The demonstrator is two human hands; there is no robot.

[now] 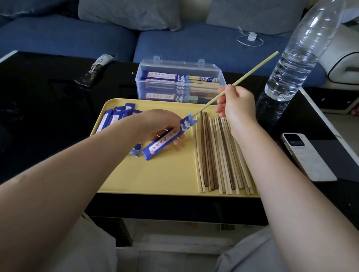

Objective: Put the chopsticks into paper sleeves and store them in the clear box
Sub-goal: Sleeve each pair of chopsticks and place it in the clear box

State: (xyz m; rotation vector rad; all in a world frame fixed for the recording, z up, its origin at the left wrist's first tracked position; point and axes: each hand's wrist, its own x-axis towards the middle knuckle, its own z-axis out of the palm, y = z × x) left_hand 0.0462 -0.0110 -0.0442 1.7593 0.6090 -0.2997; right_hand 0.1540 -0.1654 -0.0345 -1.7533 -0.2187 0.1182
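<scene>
My left hand (152, 127) holds a blue paper sleeve (166, 139) tilted above the yellow tray (162, 180). My right hand (234, 104) pinches a pale chopstick (251, 71) whose lower tip sits at the sleeve's open top end. Several loose chopsticks (222, 156), pale and dark brown, lie side by side on the tray's right part. More empty blue sleeves (116, 117) lie on the tray's left, partly hidden by my left hand. Behind the tray stands the open clear box (179, 82) with sleeved chopsticks inside.
A tall clear water bottle (299, 60) stands on the black table (26, 113) right of the box. A white phone (306, 156) lies right of the tray. A dark wrapped packet (95, 70) lies at the back left. A blue sofa (72, 33) runs behind the table.
</scene>
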